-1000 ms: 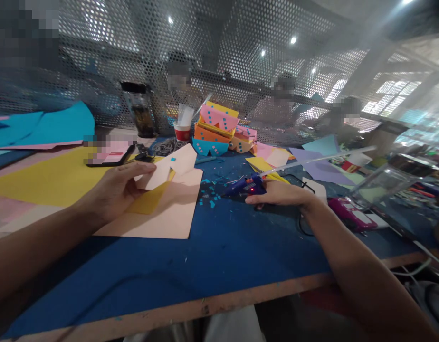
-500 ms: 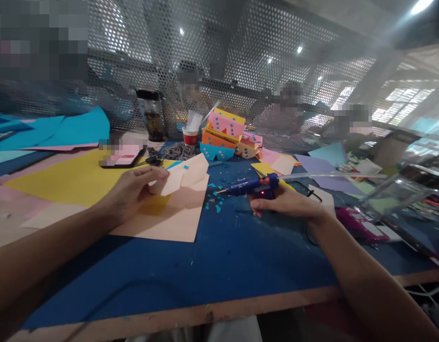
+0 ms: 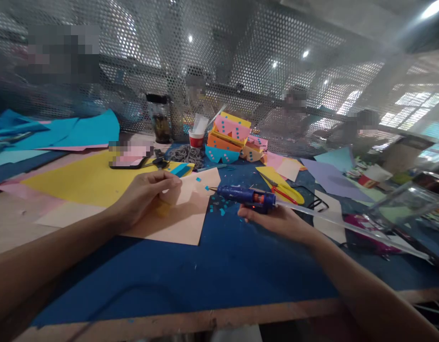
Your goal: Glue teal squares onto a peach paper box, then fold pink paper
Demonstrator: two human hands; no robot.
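Observation:
Pinched between the thumb and fingers of my left hand [image 3: 148, 192] is a cut piece of peach paper [image 3: 186, 190]. One small blue paper square [image 3: 198, 179] sits on its upper part. My right hand [image 3: 276, 222] is wrapped round a blue glue gun [image 3: 237, 194] with a long clear glue stick [image 3: 322, 218] trailing from its back. At the nozzle tip is another blue square [image 3: 207, 188], right by the paper's right part; whether it touches the paper I cannot tell. Loose blue bits [image 3: 222, 209] are scattered below the nozzle. A larger peach sheet [image 3: 173, 232] lies under my left hand.
Yellow-handled scissors [image 3: 292, 192] lie beyond the glue gun. Folded coloured paper shapes [image 3: 226, 137] are stacked at the back, beside a red-and-white cup [image 3: 196, 139] and a bottle [image 3: 161, 121]. A phone [image 3: 128, 159] rests at left. People are visible behind a perforated metal screen [image 3: 237, 61].
The glue gun has moved left to the peach paper and now has a blue square at its tip. Its glue stick now slants down to the right. The view has shifted slightly.

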